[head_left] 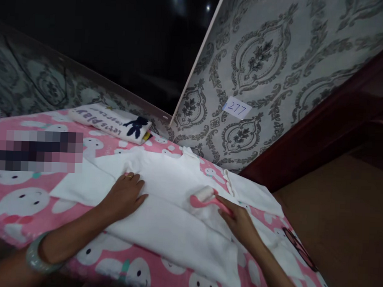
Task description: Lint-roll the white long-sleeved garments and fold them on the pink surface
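A white long-sleeved top lies spread on a pink cover with white rabbit faces. My left hand rests on its left part, fingers bent down into a gathered fold of the cloth and the thumb apart; the fingertips are hidden. In my right hand is the pink handle of a lint roller, whose white roll is on or just over the top's right part; contact is unclear.
A folded white printed garment lies by the wall under a large black screen. The pink cover runs along the front. Dark-rimmed glasses-like objects lie at the right edge. A paper marked 277 is on the wallpaper.
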A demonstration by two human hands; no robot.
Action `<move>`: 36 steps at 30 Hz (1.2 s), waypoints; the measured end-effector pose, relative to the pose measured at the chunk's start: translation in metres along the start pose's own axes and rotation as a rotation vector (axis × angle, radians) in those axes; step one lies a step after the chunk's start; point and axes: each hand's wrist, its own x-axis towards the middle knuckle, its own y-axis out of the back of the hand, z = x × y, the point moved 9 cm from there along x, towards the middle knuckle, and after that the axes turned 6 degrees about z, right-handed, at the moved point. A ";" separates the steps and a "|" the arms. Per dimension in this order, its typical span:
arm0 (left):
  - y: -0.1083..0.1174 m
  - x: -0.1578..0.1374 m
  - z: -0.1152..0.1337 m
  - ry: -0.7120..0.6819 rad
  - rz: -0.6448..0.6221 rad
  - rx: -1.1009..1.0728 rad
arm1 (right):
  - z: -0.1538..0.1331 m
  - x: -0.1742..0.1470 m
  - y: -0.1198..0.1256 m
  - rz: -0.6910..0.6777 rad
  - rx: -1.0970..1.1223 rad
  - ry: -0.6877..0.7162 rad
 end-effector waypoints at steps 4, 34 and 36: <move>0.000 -0.003 -0.008 0.036 0.019 -0.033 | -0.071 0.050 -0.067 -0.099 -0.092 0.094; -0.011 0.002 -0.026 0.151 0.012 -0.033 | -0.064 0.033 -0.048 -0.152 -0.085 0.078; -0.013 0.002 -0.027 0.138 0.026 -0.033 | -0.092 0.043 -0.073 -0.168 -0.099 0.101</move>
